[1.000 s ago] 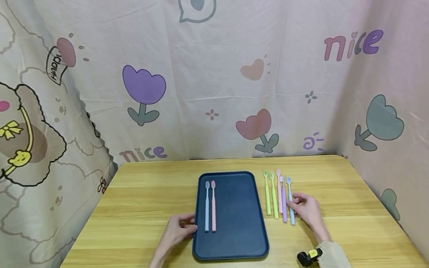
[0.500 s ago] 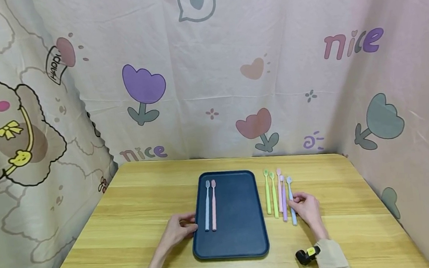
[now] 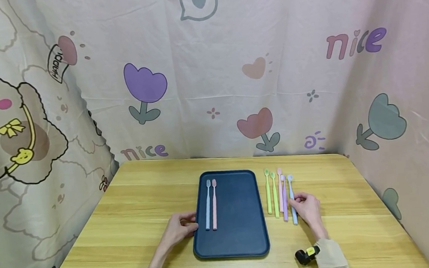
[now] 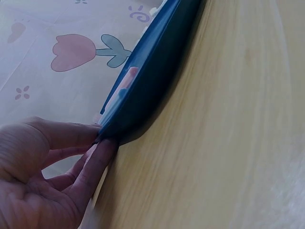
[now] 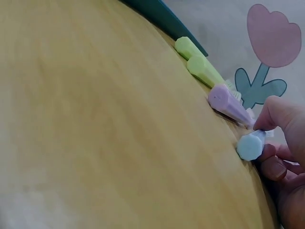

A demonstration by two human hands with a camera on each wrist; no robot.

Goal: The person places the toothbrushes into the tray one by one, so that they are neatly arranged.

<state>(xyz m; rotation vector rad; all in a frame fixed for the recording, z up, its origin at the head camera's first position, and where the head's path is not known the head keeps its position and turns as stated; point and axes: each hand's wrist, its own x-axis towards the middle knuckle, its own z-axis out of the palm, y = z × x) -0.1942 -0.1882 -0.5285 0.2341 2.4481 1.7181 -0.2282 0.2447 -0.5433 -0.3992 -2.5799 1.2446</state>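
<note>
On the right of the table, my right hand pinches the handle of a light blue toothbrush between thumb and fingers; its handle end faces the right wrist camera. A purple toothbrush lies just left of it, close to a pink toothbrush. Two green toothbrushes lie nearer the tray. My left hand grips the left rim of the dark blue tray, thumb and fingers at its edge. Inside the tray, a blue toothbrush and a pink toothbrush lie side by side.
The wooden table carries everything, its far edge meeting a printed curtain. More curtain hangs along the left and right sides. Each wrist wears a small black camera.
The held light blue toothbrush has shifted slightly right, away from the purple one, along with my right hand. My left hand and the tray stay in place.
</note>
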